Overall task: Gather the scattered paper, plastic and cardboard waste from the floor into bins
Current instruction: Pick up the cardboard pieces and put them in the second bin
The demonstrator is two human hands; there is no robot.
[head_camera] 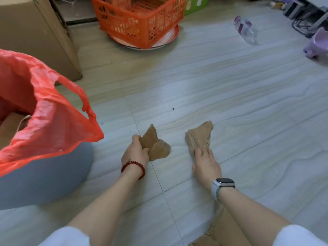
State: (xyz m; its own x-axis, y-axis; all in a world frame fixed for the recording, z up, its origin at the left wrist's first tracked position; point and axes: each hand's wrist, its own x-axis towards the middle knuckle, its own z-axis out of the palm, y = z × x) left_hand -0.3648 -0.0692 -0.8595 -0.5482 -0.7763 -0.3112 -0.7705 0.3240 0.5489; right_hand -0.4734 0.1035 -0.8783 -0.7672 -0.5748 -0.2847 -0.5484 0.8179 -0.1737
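Torn brown cardboard pieces: three – two mid-floor (156, 146) (199, 137), one near edge (221, 231).
Clear plastic bottle (245, 30): one, far right.
Orange lattice plastic basket (140, 18): one, far.
Red plastic bag-lined bin (44, 118): one, left.

Both bare forearms reach forward from the bottom of the frame toward its centre. The left hand (136, 150) has fingers and thumb curled in a grip; the right hand (205, 163) lies palm-down with fingers extended forward.
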